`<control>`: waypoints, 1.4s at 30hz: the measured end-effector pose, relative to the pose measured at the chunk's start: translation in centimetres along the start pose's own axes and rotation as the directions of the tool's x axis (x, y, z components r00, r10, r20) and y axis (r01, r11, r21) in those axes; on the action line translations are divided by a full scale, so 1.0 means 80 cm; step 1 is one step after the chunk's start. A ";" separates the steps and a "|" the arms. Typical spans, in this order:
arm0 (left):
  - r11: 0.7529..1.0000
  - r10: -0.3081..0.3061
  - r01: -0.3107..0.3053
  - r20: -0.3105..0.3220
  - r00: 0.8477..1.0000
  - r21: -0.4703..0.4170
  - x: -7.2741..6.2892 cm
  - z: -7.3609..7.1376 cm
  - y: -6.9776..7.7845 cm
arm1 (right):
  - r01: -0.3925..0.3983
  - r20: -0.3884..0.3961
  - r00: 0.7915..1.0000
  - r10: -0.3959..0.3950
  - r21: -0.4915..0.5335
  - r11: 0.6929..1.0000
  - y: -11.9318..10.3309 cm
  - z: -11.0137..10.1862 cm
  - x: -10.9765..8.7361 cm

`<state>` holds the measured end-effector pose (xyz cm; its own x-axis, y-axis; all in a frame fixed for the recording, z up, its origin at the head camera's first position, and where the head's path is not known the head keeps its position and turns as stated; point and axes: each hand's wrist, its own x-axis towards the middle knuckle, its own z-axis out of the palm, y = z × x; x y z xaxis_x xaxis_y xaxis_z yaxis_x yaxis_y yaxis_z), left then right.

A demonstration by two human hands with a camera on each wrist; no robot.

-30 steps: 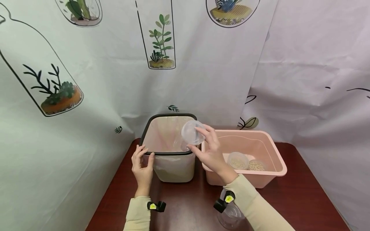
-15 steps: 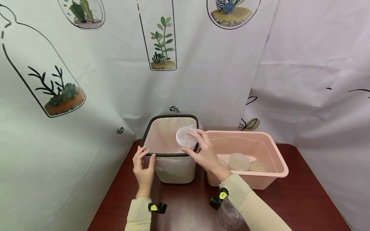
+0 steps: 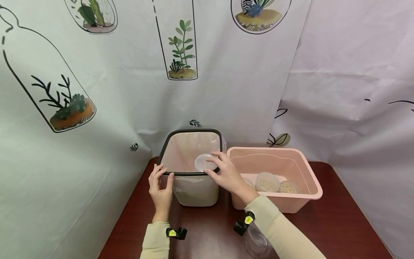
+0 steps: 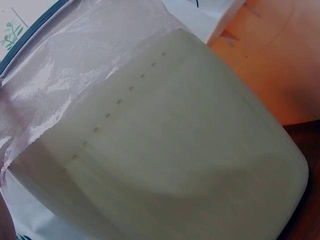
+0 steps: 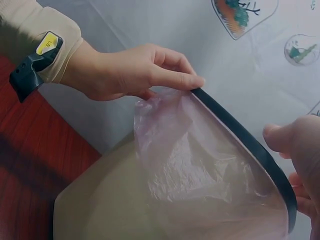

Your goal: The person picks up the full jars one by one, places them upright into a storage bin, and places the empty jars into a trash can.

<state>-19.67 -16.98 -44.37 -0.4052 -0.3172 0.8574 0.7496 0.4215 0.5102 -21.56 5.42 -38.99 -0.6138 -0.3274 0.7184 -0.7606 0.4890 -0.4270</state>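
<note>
My left hand (image 3: 160,190) grips the left front of the black rim on a light-coloured trash bin (image 3: 195,192), thumb on the rim and fingers around the corner. A thin see-through bag lines the bin and folds over its rim, seen as a liner (image 5: 200,155) in the right wrist view. Just inside the bin's right front corner is a round clear plastic container (image 3: 202,163). My right hand (image 3: 226,174) is over that corner, thumb and fingers spread apart beside the container. The bin's lower inside is hidden from view.
A pink plastic basin (image 3: 275,154) stands right of the bin, holding several clear tubs, one with pale grains (image 3: 267,182), one with beige beans (image 3: 288,187). A clear jar (image 3: 257,242) sits near the front, partly behind the right sleeve. A printed cloth hangs behind.
My right hand has moved left and down over the bin. The round container has dropped lower into the bin, away from the spread fingers. The left hand stays on the rim.
</note>
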 end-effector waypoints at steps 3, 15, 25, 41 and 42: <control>1.000 0.001 -0.001 -0.002 1.000 -0.001 0.000 0.000 0.000 | 0.004 -0.006 1.000 -0.004 0.036 0.999 0.000 -0.001 -0.002; 1.000 0.003 -0.003 -0.006 1.000 -0.009 0.000 0.001 -0.001 | 0.072 -0.087 0.994 -0.069 0.027 0.997 -0.005 -0.019 -0.010; 1.000 -0.003 0.003 -0.002 1.000 -0.004 0.001 0.002 0.000 | 0.027 -0.079 0.997 -0.024 0.032 0.999 -0.007 -0.038 -0.027; 1.000 0.004 -0.004 -0.018 1.000 -0.020 0.002 0.004 0.003 | 0.031 -0.147 0.989 -0.036 -0.035 0.999 -0.003 -0.063 -0.064; 1.000 0.004 -0.005 -0.018 1.000 -0.019 0.002 0.004 0.003 | 0.032 -0.152 0.988 -0.037 -0.035 0.999 -0.002 -0.065 -0.067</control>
<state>-19.70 -16.70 -44.08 -0.3927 -0.3304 0.8582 0.7612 0.4069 0.5050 -17.08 11.29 -39.93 -0.5459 -0.2189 0.8087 -0.7720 0.5065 -0.3840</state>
